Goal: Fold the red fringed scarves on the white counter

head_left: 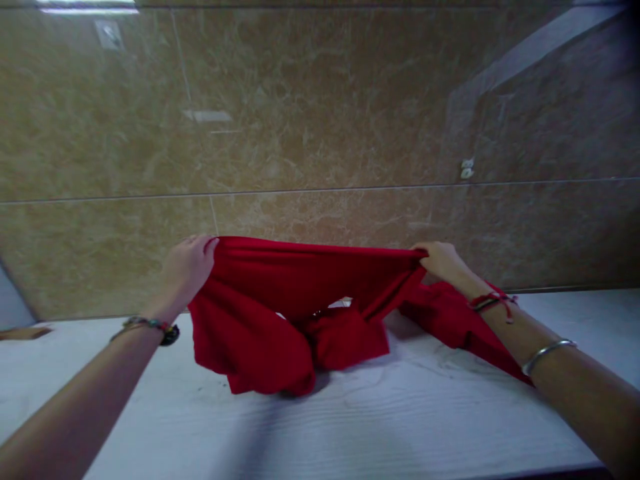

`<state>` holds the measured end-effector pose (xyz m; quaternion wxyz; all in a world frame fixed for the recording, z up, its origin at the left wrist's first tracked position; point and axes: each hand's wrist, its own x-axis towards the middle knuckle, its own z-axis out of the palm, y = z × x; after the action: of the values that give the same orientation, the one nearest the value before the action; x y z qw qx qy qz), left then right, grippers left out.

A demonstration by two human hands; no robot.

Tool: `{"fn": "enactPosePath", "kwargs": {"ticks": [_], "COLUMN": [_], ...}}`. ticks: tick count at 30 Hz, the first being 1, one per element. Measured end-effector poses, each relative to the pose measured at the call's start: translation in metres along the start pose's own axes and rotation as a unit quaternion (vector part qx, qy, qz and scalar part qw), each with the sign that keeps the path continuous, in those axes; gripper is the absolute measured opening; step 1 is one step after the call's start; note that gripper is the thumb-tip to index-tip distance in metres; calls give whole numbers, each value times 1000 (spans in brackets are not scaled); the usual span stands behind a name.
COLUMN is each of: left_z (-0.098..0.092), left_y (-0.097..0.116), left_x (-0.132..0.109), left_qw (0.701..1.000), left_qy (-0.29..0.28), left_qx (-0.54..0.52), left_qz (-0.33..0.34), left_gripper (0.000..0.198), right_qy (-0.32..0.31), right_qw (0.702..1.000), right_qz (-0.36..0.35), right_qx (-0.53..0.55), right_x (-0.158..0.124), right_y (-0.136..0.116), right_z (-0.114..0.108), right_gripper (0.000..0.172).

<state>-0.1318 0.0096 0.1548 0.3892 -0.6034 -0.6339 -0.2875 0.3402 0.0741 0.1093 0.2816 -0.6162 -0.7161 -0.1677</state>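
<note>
A red garment (300,280) is stretched between my two hands, its upper edge pulled nearly straight. At its left end my left hand (189,270) is closed on the cloth. My right hand (440,260) pinches the other end of that edge. Folds hang below, some of them resting on the white table, and a small gap shows between the layers. A further red length trails to the right, beneath my right forearm. What exact kind of garment it is I cannot make out.
The white table (390,413) runs along a brown marbled tile wall (320,120). A piece of wood (25,333) lies at the table's left end. Small white fittings (467,168) are on the wall at right.
</note>
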Motion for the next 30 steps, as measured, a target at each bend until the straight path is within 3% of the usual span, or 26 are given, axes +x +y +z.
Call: {"fn": "enactPosePath", "kwargs": {"ticks": [2, 5, 7, 9, 11, 12, 15, 18, 22, 24, 27, 30], "left_z": [-11, -10, 3, 23, 43, 52, 66, 62, 56, 63, 78, 83], "left_y": [-31, -65, -78, -86, -88, -85, -56, 7, 105, 138, 152, 133], "left_x": [5, -16, -44, -75, -103, -113, -128, -131, -136, -139, -135, -120], "left_qw": [998, 992, 977, 968, 935, 927, 930, 927, 864, 815, 764, 772], "left_qy": [-8, -85, -195, -238, -348, -371, -366, -341, -343, -347, -323, -260], "left_qx": [54, 90, 78, 74, 62, 63, 10, -122, -325, -444, -558, -575], "left_qz": [-22, -19, 21, 27, 0, -5, 17, 100, 175, 137, 31, -75], "left_gripper": [45, 44, 40, 40, 40, 36, 34, 52, 77, 56, 32, 33], "right_qy": [-9, -65, -103, -128, -157, -171, -196, -183, -132, -109, -106, -141], "right_qw": [1000, 997, 992, 986, 978, 972, 956, 946, 916, 922, 957, 980], "right_qz": [-11, -46, -63, -82, -104, -118, -150, -155, -180, -184, -157, -105], "right_qx": [-9, 13, 46, 64, 92, 108, 157, 219, 334, 323, 219, 93], "right_x": [5, -6, -23, -44, -63, -71, -86, -87, -82, -81, -84, -91], "right_y": [-2, -14, -25, -34, -42, -46, -61, -85, -127, -140, -137, -114], "right_z": [-6, 12, 36, 63, 87, 97, 114, 113, 89, 75, 68, 75], "right_gripper": [31, 26, 27, 27, 24, 23, 23, 24, 23, 23, 24, 26]}}
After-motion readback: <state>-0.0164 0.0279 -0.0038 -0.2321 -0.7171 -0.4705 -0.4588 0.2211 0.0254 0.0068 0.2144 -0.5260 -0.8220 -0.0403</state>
